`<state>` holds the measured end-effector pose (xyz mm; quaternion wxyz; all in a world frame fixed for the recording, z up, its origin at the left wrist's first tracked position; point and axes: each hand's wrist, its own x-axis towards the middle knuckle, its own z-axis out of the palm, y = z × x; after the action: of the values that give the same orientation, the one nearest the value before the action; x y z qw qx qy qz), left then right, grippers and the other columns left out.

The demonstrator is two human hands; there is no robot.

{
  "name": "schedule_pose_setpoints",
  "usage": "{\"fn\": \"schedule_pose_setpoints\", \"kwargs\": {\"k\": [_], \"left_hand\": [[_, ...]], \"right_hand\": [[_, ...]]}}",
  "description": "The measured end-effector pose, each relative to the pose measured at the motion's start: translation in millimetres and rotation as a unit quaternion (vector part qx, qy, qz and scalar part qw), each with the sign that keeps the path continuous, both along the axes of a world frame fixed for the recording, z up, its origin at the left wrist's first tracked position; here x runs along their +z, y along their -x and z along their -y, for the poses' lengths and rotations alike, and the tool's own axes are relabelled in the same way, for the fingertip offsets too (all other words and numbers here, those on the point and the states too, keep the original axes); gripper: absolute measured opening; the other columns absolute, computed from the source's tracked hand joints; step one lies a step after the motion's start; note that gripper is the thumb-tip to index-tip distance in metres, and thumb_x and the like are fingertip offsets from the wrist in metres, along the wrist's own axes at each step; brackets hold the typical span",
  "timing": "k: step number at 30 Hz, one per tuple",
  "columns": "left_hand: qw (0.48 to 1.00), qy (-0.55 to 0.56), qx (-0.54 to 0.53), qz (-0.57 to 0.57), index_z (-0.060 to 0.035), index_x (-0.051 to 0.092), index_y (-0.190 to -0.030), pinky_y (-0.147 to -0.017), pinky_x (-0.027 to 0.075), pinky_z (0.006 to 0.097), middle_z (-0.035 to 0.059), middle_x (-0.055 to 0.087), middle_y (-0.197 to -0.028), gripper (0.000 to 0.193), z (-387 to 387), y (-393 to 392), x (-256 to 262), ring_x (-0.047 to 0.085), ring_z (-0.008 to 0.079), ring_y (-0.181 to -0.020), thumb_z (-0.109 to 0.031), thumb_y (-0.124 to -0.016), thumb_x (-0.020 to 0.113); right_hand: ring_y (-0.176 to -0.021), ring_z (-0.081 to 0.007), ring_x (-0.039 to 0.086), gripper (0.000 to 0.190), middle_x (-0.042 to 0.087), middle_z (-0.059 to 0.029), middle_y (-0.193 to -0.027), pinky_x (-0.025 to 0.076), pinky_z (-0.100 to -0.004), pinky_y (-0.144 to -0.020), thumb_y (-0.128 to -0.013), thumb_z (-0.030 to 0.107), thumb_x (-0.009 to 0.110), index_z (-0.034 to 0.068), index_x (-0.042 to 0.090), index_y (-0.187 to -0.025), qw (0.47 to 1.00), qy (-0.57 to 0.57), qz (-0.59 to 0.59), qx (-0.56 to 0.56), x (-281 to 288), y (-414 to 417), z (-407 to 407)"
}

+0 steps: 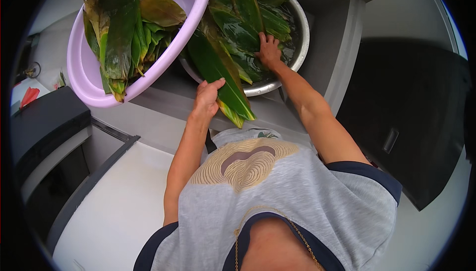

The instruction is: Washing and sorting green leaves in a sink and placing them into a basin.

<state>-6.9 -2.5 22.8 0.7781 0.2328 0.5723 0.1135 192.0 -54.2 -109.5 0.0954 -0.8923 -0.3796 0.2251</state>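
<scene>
My left hand (207, 98) grips a small bundle of long green leaves (223, 73) with yellowed edges. Their lower ends hang past the front rim of a metal basin (304, 36). Inside that basin, broad wet leaves (234, 29) lie in water. My right hand (268, 51) reaches over the basin's right side, its fingers curled at the tip of a broad leaf (247, 5). Whether the fingers pinch that leaf or only rest on it is unclear. To the left, a lilac plastic basin (83, 86) holds a pile of green and browned leaves (121, 36).
The metal basin sits inside a grey sink (336, 44), whose wall rises at the right. The lilac basin is tilted and partly overlaps the sink's left side. A dark panel (401, 122) with a recessed handle stands at right. A black-edged unit (52, 122) is at left.
</scene>
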Motion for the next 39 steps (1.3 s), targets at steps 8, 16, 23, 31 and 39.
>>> {"fn": "schedule_pose_setpoints", "kwargs": {"k": [8, 16, 23, 31, 39], "left_hand": [[1.0, -0.007, -0.014, -0.002, 0.0059, 0.048, -0.097, -0.074, 0.05, 0.0317, 0.0148, 0.055, -0.093, 0.022, -2.0, -0.9, 1.6, 0.057, 0.0231, -0.083, 0.001, -0.076, 0.051], [0.999, -0.021, 0.002, -0.031, 0.0062, 0.049, -0.095, -0.074, 0.05, 0.0332, 0.0148, 0.055, -0.092, 0.019, 1.5, -6.9, -10.7, 0.057, 0.0235, -0.083, 0.002, -0.076, 0.05], [0.999, -0.028, -0.022, 0.029, 0.0083, 0.043, -0.098, -0.073, 0.049, 0.0334, 0.019, 0.052, -0.095, 0.026, 1.1, -4.5, -20.7, 0.055, 0.0257, -0.086, 0.003, -0.074, 0.051], [0.987, 0.062, 0.068, 0.128, 0.003, 0.045, -0.107, -0.072, 0.048, 0.0317, 0.0143, 0.053, -0.1, 0.032, -9.0, -0.2, -17.6, 0.055, 0.0207, -0.087, -0.018, -0.082, 0.048], [0.998, -0.051, -0.028, -0.031, 0.0054, 0.047, -0.102, -0.071, 0.051, 0.0318, 0.0145, 0.055, -0.094, 0.03, -0.4, -4.8, -12.9, 0.058, 0.0231, -0.081, 0.004, -0.073, 0.053]], "right_hand": [[-0.089, -0.0317, 0.051, 0.057, 0.051, -0.0116, -0.093, 0.044, -0.0383, -0.074, -0.061, 0.017, 0.07, 0.012, 0.04, -0.11, 0.995, 0.067, 0.018, 0.07, -8.3, -37.3, -11.9], [-0.06, -0.007, 0.047, 0.014, 0.05, 0.0013, -0.067, 0.041, -0.0267, -0.055, -0.083, 0.019, 0.045, 0.007, 0.051, -0.08, 0.915, -0.091, -0.393, -0.022, 87.6, -75.6, 17.0], [-0.065, -0.004, 0.05, 0.013, 0.052, 0.0, -0.075, 0.045, -0.0199, -0.06, -0.088, 0.016, 0.041, 0.004, 0.045, -0.091, 0.673, -0.334, -0.645, -0.139, 158.9, 12.8, 21.2], [-0.06, -0.0054, 0.039, 0.018, 0.046, 0.0017, -0.068, 0.035, -0.0211, -0.053, -0.085, 0.02, 0.043, 0.003, 0.046, -0.084, 0.844, -0.252, -0.462, -0.104, 84.6, 76.8, 36.5], [-0.073, -0.0168, 0.055, 0.036, 0.054, -0.0067, -0.073, 0.045, -0.0266, -0.065, -0.08, 0.029, 0.053, 0.001, 0.045, -0.101, 0.893, -0.167, -0.414, -0.058, 82.6, 13.6, 17.8]]}}
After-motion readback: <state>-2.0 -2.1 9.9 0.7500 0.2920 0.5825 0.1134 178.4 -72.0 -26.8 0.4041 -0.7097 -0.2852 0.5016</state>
